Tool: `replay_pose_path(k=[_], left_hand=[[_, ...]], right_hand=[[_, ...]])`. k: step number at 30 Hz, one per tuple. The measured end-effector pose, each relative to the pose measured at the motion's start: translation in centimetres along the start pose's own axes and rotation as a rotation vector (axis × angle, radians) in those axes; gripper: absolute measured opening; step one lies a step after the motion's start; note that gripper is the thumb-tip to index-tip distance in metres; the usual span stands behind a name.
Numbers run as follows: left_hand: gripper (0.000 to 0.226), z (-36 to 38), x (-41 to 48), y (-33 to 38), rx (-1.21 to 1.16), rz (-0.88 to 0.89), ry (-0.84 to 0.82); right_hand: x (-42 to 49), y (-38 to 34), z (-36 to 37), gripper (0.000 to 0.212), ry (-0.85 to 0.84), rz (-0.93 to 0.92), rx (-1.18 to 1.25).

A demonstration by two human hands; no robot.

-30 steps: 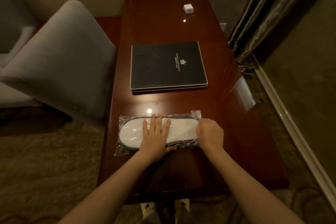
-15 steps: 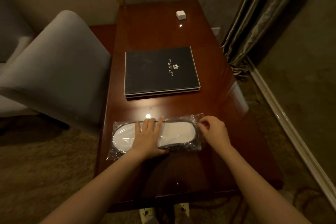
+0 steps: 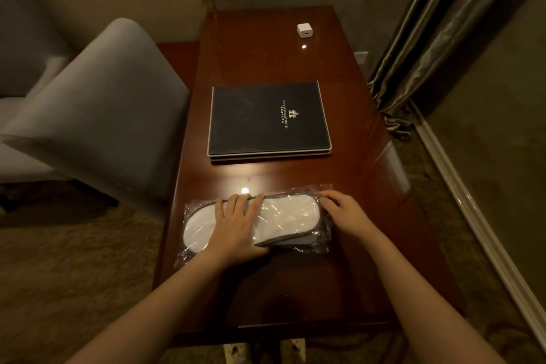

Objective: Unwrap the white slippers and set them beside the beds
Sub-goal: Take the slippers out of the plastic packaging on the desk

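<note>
White slippers with a grey rim lie flat in a clear plastic wrapper near the front of the dark wooden desk. My left hand rests palm down across the middle of the pack, its fingers curled over the far edge. At the pack's right end my right hand has its fingertips on the wrapper's far right corner. Whether the right hand pinches the plastic or only touches it cannot be told.
A black folder with a gold hotel logo lies in the middle of the desk. At the far end sits a small white cube. A grey upholstered chair stands at the left, curtains hang at the right.
My right hand has slid from the near right end of the pack up to its far right corner. The left hand's fingers have curled over the far edge. The view has shifted slightly.
</note>
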State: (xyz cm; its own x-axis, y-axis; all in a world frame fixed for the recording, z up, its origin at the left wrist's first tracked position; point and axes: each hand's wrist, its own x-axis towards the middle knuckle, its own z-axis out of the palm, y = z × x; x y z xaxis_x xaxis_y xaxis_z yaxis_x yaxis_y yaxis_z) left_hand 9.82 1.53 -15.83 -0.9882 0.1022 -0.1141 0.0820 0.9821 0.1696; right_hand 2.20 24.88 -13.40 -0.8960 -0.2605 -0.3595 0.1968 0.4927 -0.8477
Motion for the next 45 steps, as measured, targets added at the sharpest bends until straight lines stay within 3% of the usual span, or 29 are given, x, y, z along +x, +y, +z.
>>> replay_pose_path(k=[5, 7, 11, 15, 17, 20, 23, 29, 34, 40, 45], left_hand=[[0.110, -0.4, -0.2, -0.2, 0.005, 0.002, 0.014], [0.110, -0.4, -0.2, -0.3, 0.008, -0.001, 0.005], [0.107, 0.1, -0.2, -0.9, 0.006, -0.025, -0.055], [0.100, 1.0, -0.1, -1.1, -0.054, -0.043, -0.120], [0.100, 1.5, 0.1, -0.7, -0.060, -0.042, -0.141], [0.100, 1.9, 0.2, -0.6, -0.066, -0.052, -0.139], [0.101, 1.8, 0.3, -0.8, -0.043, -0.040, -0.143], [0.109, 2.0, 0.4, -0.8, -0.027, -0.041, -0.139], [0.116, 2.2, 1.0, -1.2, 0.009, -0.037, -0.176], [0.116, 3.0, 1.1, -1.7, 0.069, -0.050, -0.203], [0.116, 3.3, 1.2, -1.8, 0.082, -0.045, -0.212]], right_hand=[[-0.2, -1.8, 0.3, 0.028, -0.064, -0.036, -0.003], [-0.1, -1.9, -0.1, 0.025, -0.062, -0.013, 0.121], [0.1, -1.3, -2.9, 0.026, 0.102, 0.056, 0.274], [-0.1, 1.1, -6.9, 0.034, 0.297, 0.070, -0.090], [-0.5, 1.9, -7.8, 0.051, 0.188, 0.038, -0.299], [-0.3, 2.5, -7.4, 0.098, -0.097, 0.034, -0.650], [0.5, 3.2, -6.6, 0.116, -0.160, -0.053, -0.990], [2.2, 3.9, -5.2, 0.110, -0.276, -0.169, -1.037], [1.5, 4.1, -7.3, 0.108, -0.188, -0.135, -0.965], [-2.7, 6.4, -13.6, 0.106, -0.069, 0.063, -0.999], [-6.0, 8.1, -12.8, 0.114, 0.078, 0.291, -1.015]])
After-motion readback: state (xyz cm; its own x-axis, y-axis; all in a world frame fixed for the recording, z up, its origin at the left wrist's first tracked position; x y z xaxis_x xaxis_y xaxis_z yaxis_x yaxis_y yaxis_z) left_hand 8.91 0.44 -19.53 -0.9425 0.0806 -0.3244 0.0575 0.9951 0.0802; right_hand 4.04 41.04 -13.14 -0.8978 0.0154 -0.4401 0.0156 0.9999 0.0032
